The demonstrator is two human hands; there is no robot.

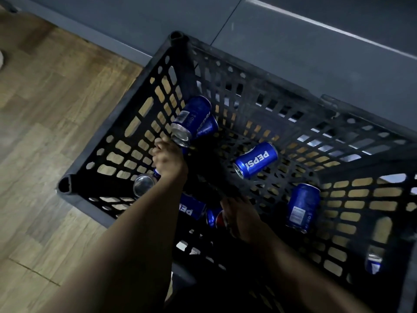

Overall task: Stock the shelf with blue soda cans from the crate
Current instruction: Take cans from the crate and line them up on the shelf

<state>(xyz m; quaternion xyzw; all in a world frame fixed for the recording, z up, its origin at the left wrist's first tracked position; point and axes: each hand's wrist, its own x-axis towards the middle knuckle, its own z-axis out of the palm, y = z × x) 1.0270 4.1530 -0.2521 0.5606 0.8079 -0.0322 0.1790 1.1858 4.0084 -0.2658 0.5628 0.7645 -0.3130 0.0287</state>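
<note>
both hands reach into the black slatted plastic crate (126,141): left hand (168,159) grips a blue aluminium soda can (191,122), right hand (241,219) grip unclear; next, lift out.

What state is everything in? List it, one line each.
Crate: on floor, holding loose cans.
Centre can: lying on its side, untouched.
Right can: lying, untouched.
Left hand: curled among cans; grip unclear.
Right hand: over a can; grip unclear.

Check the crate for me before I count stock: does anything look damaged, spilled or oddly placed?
No spill or dent shows. The blue cans lie loose on their sides in the black crate, pointing all ways, such as one mid-floor and one by the right wall.
</note>
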